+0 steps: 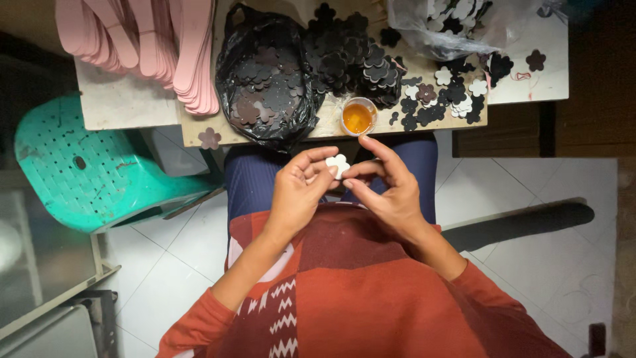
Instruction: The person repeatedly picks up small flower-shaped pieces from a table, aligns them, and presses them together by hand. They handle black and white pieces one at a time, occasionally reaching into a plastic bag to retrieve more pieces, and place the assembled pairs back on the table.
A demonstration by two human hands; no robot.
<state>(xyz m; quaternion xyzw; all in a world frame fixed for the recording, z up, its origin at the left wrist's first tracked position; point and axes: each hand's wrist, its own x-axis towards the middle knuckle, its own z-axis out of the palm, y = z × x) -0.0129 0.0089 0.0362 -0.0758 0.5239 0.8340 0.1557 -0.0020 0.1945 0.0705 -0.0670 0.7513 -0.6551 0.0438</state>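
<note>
Wooden and pale, the counter runs across the far side of the person's lap, and most of what lies on it is bigger than the thing in hand. To its left stands a green stool, off the counter and beside the knees. On the counter's left end a stack of pink soles fans out; next to it a black bag lies open, full of dark flower cut-outs, and a heap of more dark flowers is piled just right of the bag. At the far right a clear bag holds black and white pieces, with loose black and white flowers scattered below it. A small cup of amber liquid sits at the counter's near edge, straight ahead of the hands and close to them. Below that, over the lap and off the counter, both hands meet on one small white flower. The left hand pinches it between thumb and fingertips from the left; the right hand closes on it from the right, index finger arched above it towards the cup. The flower lies face up between the two sets of fingertips, roughly round with no long axis to speak of. The cup lies just beyond it, nearer the right hand's raised finger than the left hand.
</note>
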